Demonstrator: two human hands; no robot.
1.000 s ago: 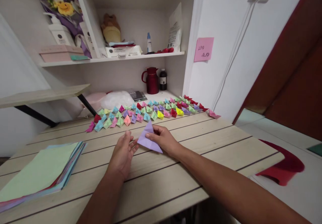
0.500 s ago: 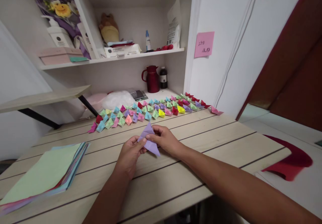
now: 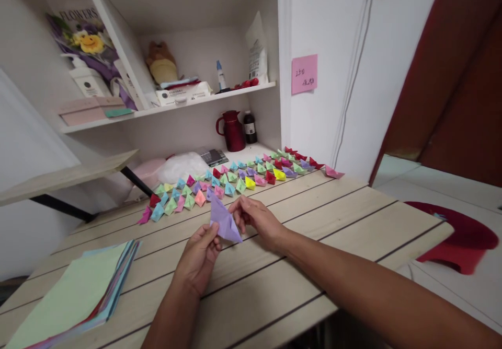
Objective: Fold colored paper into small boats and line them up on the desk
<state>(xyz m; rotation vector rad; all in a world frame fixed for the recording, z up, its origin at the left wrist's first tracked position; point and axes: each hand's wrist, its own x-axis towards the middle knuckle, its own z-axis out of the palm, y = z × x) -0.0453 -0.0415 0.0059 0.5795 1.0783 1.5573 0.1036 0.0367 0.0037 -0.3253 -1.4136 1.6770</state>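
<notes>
A folded piece of purple paper (image 3: pixel 224 220), with a peak at the top and a point at lower right, is held above the table in front of me. My left hand (image 3: pixel 202 252) pinches its lower left edge between thumb and fingers. Close against the paper's right side is my right hand (image 3: pixel 259 221), its fingers loosely bent and slightly apart; whether the fingertips touch the paper is hard to make out. Beyond both hands, several rows of small folded paper boats (image 3: pixel 200 198) in many colours stand on the slatted table (image 3: pixel 298 281).
A stack of coloured paper sheets (image 3: pixel 78 291) lies at the left. Behind the boats is a shelf unit (image 3: pixel 168 113) with a dark red jug (image 3: pixel 234 132) and a dark bottle (image 3: pixel 249 128). A red stool (image 3: pixel 458 239) stands beyond the table's right edge.
My right hand has loosened its pinch and shifted to the paper's right side. The purple paper has turned and stays in my left hand. The view has tilted slightly.
</notes>
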